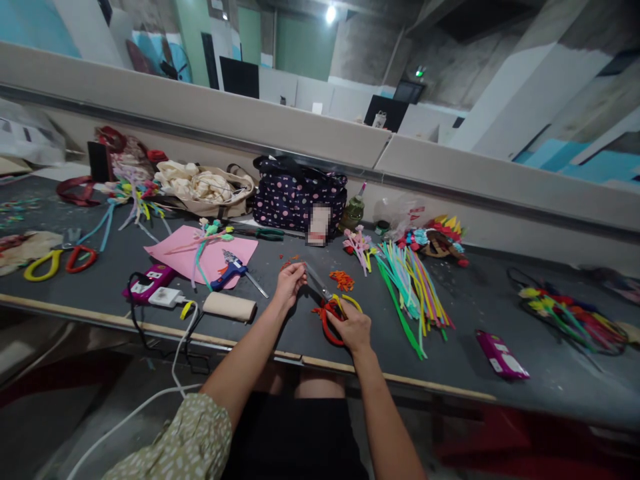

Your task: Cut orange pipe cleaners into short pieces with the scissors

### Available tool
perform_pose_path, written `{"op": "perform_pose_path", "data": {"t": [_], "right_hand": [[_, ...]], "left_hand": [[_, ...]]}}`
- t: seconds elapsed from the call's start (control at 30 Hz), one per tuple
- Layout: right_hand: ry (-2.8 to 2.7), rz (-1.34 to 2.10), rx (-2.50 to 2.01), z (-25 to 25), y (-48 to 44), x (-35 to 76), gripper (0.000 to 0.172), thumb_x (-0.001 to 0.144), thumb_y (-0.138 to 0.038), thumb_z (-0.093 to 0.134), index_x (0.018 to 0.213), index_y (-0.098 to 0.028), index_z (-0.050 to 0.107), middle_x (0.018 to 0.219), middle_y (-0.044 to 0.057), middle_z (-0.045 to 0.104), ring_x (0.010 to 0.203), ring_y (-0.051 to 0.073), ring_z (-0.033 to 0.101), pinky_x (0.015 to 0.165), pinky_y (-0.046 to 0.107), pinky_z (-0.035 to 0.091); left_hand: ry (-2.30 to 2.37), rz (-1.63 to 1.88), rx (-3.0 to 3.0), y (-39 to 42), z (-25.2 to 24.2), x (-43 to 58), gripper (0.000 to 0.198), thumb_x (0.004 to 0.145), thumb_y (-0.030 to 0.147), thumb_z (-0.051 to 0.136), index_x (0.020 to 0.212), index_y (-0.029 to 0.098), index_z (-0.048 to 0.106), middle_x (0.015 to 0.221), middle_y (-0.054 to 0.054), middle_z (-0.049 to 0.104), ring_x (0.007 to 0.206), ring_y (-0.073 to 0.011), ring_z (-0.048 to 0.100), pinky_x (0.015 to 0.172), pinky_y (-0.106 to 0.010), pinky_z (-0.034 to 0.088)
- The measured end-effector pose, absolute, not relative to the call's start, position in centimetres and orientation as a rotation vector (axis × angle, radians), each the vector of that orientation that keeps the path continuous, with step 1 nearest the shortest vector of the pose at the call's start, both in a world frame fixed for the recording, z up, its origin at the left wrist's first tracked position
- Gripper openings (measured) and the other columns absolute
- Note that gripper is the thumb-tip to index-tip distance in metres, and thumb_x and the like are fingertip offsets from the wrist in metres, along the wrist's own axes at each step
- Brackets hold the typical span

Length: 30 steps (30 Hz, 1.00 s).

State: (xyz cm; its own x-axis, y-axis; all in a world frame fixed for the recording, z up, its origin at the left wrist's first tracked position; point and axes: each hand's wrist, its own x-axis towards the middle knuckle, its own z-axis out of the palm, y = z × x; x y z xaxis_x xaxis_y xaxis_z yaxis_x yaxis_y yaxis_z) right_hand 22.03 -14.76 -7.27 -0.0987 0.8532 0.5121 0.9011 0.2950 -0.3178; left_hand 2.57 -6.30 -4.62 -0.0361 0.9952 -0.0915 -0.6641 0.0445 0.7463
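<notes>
My right hand [356, 328] is closed round the handles of a pair of scissors [320, 283], one loop red and one yellow. The metal blades point up and to the left, toward my left hand. Thumb and fingers pinched, my left hand [291, 285] is beside the blade tips; what it holds is too small to make out. Beyond the scissors lies a small heap of orange pieces [342, 281]. A few more orange bits [289, 259] are scattered just past my left fingertips. Some red-orange bits also show by the scissor handles, partly covered.
Left of my hands are a beige roll [230, 307], a blue glue gun [233, 267] and pink paper [173, 245]. Coloured pipe cleaners [407, 287] lie to the right, with a purple box [501, 355] farther over. A dark patterned bag [285, 193] stands at the back.
</notes>
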Motion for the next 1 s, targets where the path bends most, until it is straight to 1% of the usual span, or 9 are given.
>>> {"op": "perform_pose_path", "data": {"t": [0.4,0.7,1.0], "right_hand": [[-1.979,-0.078,-1.558,-7.1,-14.83,22.07,0.05,0.082,-0.058,0.051,0.111,-0.02,0.065,0.095,0.006,0.071,0.081,0.017,0.065,0.074,0.027,0.049],[-1.993,-0.137,-1.527,-7.47,-14.75,22.03,0.049,0.083,-0.057,0.05,0.111,-0.018,0.064,0.094,0.006,0.071,0.08,0.017,0.065,0.073,0.025,0.048],[-2.02,-0.179,-1.531,-7.23,-14.69,21.86,0.046,0.084,-0.056,0.049,0.107,-0.02,0.065,0.092,0.005,0.072,0.075,0.016,0.065,0.066,0.025,0.047]], "left_hand": [[0.747,1.452,0.564,-6.2,-4.91,2.54,0.036,0.057,0.031,0.079,0.082,0.012,0.061,0.056,0.003,0.054,0.048,-0.005,0.05,0.048,-0.017,0.041],[0.696,1.443,0.483,-6.47,-4.68,2.55,0.034,0.055,0.025,0.081,0.079,0.012,0.061,0.056,0.004,0.053,0.046,-0.004,0.049,0.045,-0.015,0.041],[0.679,1.435,0.438,-6.28,-4.69,2.5,0.031,0.055,0.021,0.081,0.078,0.012,0.063,0.056,0.004,0.053,0.045,-0.0028,0.047,0.042,-0.013,0.039]]}}
